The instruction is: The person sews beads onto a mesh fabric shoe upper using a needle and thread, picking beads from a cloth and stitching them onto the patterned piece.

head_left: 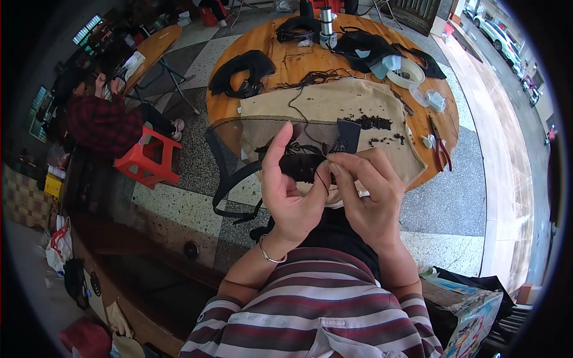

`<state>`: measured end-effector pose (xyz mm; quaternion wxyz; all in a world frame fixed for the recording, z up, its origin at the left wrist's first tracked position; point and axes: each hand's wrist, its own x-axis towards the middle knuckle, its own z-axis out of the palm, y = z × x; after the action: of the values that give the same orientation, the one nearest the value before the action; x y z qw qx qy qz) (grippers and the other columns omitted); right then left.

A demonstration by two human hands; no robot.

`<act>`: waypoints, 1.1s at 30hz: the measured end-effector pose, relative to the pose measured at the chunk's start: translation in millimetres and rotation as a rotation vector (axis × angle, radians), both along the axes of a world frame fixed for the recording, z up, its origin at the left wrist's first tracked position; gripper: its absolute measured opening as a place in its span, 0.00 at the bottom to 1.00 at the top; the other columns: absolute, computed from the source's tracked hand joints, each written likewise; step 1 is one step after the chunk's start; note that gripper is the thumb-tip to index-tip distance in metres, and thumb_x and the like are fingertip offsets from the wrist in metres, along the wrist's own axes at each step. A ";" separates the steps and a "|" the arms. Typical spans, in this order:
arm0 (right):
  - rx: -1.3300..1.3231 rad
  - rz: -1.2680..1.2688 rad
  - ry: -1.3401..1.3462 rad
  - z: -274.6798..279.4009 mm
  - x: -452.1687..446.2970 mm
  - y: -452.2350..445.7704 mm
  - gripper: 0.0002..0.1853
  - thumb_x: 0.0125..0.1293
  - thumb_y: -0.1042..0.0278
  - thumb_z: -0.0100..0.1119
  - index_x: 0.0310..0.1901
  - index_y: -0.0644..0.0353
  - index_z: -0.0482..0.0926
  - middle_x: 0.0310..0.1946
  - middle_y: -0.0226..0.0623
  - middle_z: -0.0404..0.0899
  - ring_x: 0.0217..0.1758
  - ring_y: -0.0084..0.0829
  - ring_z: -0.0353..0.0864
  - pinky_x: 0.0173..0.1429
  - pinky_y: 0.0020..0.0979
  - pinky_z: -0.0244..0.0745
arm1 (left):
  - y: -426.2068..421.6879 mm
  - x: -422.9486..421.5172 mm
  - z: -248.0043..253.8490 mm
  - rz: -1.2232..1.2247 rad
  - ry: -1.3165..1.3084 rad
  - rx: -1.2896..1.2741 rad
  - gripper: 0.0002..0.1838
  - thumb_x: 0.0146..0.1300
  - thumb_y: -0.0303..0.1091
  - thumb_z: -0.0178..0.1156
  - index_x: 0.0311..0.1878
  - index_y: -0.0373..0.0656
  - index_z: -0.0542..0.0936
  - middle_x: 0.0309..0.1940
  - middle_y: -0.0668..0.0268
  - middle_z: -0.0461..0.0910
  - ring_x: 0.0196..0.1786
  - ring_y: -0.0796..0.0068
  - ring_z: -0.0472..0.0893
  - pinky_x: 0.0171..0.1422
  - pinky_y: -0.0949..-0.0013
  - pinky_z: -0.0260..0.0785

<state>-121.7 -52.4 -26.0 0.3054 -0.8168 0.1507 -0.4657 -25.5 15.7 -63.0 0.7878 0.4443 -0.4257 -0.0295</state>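
Note:
Both hands are raised over the near edge of the round table. My left hand (292, 200) has its index finger stretched upward, while its thumb presses on black cord near the other hand. My right hand (371, 194) pinches the black cord (323, 156) between thumb and index finger. Dark mesh fabric (245, 132) with a black strap (222, 190) lies behind and left of the hands. Beneath it is a beige cloth (325, 98) on the table. Small black beads (373, 122) are scattered on the cloth, right of the fabric.
The wooden table (227, 56) holds black fabric pieces (245, 70), a metal flask (326, 22), a white bowl (418, 73) and red-handled pliers (440, 149). At left, a person in a checked shirt (98, 122) sits on a red stool (146, 161).

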 end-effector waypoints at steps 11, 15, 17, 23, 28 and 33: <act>0.009 -0.005 -0.002 -1.1 0.2 -3.5 0.10 0.53 0.82 0.63 0.38 0.62 0.80 0.29 0.38 0.76 0.31 0.35 0.77 0.34 0.32 0.73 | 1.2 5.1 -7.3 0.115 -0.283 0.078 0.37 0.54 0.12 0.60 0.68 0.32 0.56 0.60 0.56 0.67 0.57 0.69 0.74 0.60 0.71 0.70; 0.276 0.025 -0.049 -4.8 -0.2 -6.1 0.06 0.58 0.79 0.61 0.37 0.62 0.79 0.29 0.34 0.76 0.32 0.27 0.77 0.35 0.28 0.72 | 6.0 1.3 -5.8 0.162 -0.425 0.200 0.36 0.54 0.13 0.60 0.66 0.31 0.59 0.58 0.56 0.69 0.56 0.70 0.75 0.58 0.71 0.71; 0.433 0.031 -0.206 -7.4 -1.1 -13.0 0.04 0.62 0.76 0.59 0.38 0.62 0.79 0.29 0.31 0.77 0.34 0.22 0.77 0.37 0.25 0.71 | -2.9 10.8 -3.2 0.020 -0.163 0.112 0.33 0.55 0.15 0.61 0.65 0.30 0.62 0.56 0.57 0.71 0.52 0.74 0.77 0.54 0.75 0.72; 1.266 0.336 -0.268 -58.7 -14.0 -61.1 0.11 0.69 0.65 0.53 0.47 0.62 0.76 0.37 0.29 0.78 0.39 0.19 0.76 0.45 0.21 0.71 | -0.9 21.1 12.4 -0.485 0.143 0.055 0.36 0.57 0.15 0.60 0.68 0.33 0.58 0.62 0.59 0.65 0.59 0.73 0.71 0.60 0.71 0.70; 1.444 0.614 -0.250 -58.0 -3.1 -48.1 0.13 0.72 0.61 0.47 0.45 0.62 0.76 0.39 0.29 0.78 0.38 0.18 0.76 0.43 0.21 0.72 | -5.5 19.0 1.7 -0.563 0.194 0.118 0.36 0.57 0.16 0.62 0.68 0.35 0.58 0.62 0.61 0.65 0.61 0.75 0.69 0.65 0.70 0.65; 1.535 0.552 -0.463 -38.8 3.1 -35.7 0.10 0.68 0.63 0.53 0.42 0.61 0.75 0.33 0.27 0.74 0.31 0.17 0.72 0.37 0.18 0.70 | -4.1 17.9 -0.3 -0.563 0.189 0.106 0.36 0.57 0.16 0.61 0.68 0.35 0.58 0.60 0.62 0.66 0.58 0.76 0.71 0.64 0.71 0.65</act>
<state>-118.6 -88.1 -64.7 0.9010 -0.2747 0.1538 -0.2985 -7.6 11.6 -63.3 0.7605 0.3445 -0.4547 -0.3102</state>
